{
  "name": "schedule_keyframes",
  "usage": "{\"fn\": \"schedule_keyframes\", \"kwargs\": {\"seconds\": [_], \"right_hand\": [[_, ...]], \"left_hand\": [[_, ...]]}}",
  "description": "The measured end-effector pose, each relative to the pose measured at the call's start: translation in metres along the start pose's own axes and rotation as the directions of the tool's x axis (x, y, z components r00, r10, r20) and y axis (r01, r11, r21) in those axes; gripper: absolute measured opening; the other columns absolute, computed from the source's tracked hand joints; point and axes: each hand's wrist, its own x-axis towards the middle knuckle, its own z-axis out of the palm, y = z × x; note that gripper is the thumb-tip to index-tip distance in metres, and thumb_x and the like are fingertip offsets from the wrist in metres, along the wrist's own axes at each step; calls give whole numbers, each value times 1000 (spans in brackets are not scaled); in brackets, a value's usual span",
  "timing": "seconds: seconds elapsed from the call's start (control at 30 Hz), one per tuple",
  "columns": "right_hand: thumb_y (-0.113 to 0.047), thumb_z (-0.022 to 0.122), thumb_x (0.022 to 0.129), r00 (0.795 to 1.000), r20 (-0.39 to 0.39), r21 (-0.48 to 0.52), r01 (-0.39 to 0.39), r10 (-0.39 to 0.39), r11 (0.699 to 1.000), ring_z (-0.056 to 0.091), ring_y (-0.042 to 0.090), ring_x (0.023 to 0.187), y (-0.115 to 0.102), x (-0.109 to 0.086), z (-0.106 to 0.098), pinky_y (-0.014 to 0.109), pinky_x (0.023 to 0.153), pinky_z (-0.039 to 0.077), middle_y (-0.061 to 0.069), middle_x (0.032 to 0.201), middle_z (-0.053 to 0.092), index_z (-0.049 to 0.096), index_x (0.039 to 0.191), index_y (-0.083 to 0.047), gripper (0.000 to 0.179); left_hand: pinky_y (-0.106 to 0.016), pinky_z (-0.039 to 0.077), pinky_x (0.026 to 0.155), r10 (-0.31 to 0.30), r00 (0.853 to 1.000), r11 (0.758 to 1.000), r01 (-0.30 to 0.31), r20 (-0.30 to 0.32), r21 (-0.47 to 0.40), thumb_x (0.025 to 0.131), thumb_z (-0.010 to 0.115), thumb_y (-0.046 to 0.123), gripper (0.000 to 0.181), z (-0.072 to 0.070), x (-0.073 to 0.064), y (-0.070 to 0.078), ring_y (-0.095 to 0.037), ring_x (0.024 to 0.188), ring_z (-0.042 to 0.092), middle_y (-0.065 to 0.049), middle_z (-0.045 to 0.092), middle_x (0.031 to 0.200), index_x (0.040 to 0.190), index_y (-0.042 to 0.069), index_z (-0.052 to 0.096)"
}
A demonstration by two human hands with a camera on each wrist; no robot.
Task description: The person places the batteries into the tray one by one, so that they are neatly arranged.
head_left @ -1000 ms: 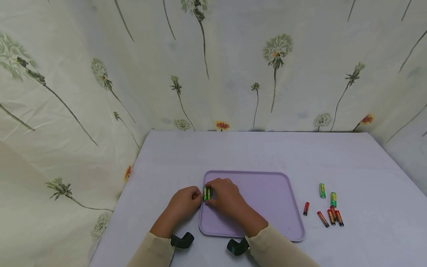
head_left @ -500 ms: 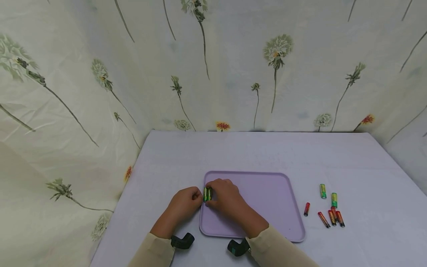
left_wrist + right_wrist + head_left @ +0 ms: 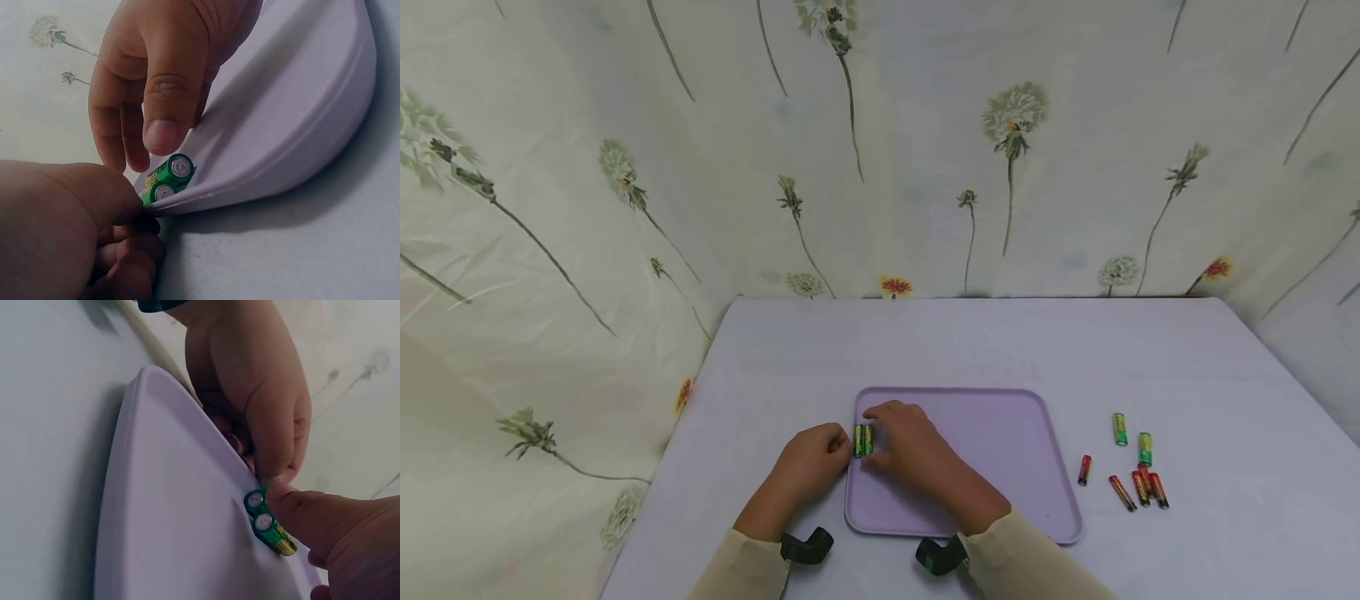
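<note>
Two green batteries [image 3: 863, 440] lie side by side against the left rim of a purple tray [image 3: 977, 467]. My left hand [image 3: 812, 460] is at that rim from outside, its thumb and curled fingers pinching the edge beside the batteries. Over the tray, my right hand [image 3: 919, 448] holds its thumb and fingers spread around the two ends of the pair. In the left wrist view, the right thumb [image 3: 164, 134] hangs just above the nearer battery [image 3: 180, 167], with a small gap. The right wrist view has the left thumb close to the right thumb by the batteries.
Right of the tray, two more green batteries [image 3: 1119, 429] lie on the white-covered table [image 3: 790, 350]. Several thinner red batteries [image 3: 1122, 492] lie near them, some bunched together. A flower-printed cloth [image 3: 917, 150] hangs behind and at the left.
My right thumb and fingers have spread slightly away from the ends of the green batteries, which now show more fully. The left hand stays at the rim. The head view has shifted a little.
</note>
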Motion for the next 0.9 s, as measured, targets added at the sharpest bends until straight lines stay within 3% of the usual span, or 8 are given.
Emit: {"fn": "schedule_keyframes", "kwargs": {"seconds": [0.6,0.9], "right_hand": [[-36,88,85,989,13,57,-148,148,987,50,26,143,26,-9,-28,47,116,42,3,148,58,59,145,-16,69],[-37,86,87,973,-5,99,-231,232,968,47,28,145,35,-25,-52,52,115,42,3,153,54,56,148,-20,71]], "left_hand": [[-33,42,64,-53,999,999,53,9,0,99,61,24,14,2,0,3,-14,72,54,5,60,77,86,22,63],[-33,42,65,-53,999,999,53,10,-11,100,61,23,14,4,-2,3,-15,72,53,4,59,77,86,21,63]]}}
